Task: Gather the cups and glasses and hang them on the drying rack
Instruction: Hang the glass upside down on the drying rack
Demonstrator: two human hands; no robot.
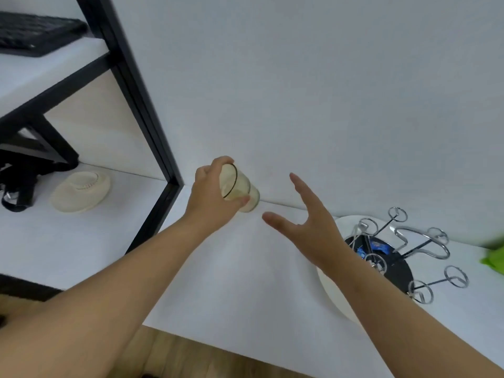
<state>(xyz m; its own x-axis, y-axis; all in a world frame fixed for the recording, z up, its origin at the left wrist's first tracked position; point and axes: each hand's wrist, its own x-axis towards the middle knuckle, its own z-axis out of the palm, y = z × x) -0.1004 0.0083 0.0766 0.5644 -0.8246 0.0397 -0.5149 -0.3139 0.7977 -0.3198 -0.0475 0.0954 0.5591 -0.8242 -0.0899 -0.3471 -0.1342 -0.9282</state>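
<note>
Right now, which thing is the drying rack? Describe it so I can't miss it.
Look along the white counter to its right end, past the open right hand. On a round white tray with a dark centre stands the drying rack: shiny chrome wire arms ending in small rings, currently empty.

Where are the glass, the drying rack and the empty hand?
glass (pixel 240 189), head view, on its clear side wall.
drying rack (pixel 425 241), head view, on its curved chrome handle.
right hand (pixel 308 227), head view, on the open palm.

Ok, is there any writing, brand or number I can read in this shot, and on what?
None readable.
Blue packets in the drying rack's tray: print too blurred to read.
Glass in the left hand: no label visible.
Black keyboard: keys too blurred.
</note>
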